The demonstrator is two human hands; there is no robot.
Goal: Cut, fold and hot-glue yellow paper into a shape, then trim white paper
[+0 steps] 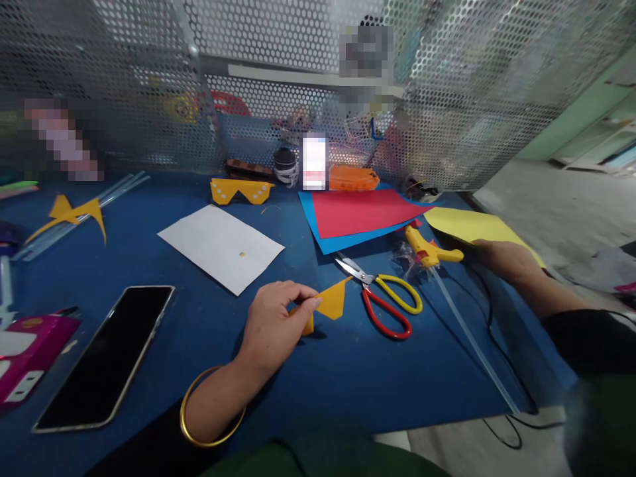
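Between its thumb and fingers, my left hand (278, 315) pinches a small orange-yellow paper cutout (332, 301) just above the blue table. Part of the cutout is hidden by the hand. Scissors (365, 278) with one red and one yellow handle lie open to its right. At the table's right edge, my right hand (507, 262) grips a yellow paper sheet (470, 225); its fingertips are partly hidden. Close to that hand rests a yellow glue gun (427, 248) with a long clear glue stick (472, 334) in its back.
White paper (218, 248) and red (362, 211) and blue sheets (312, 228) lie ahead. Behind stand a yellow paper mask (241, 191) and a lit phone (315, 162) before perforated metal (293, 40). A dark phone (106, 358) and magenta box (37, 351) lie left; a black cable (489, 311) runs right.
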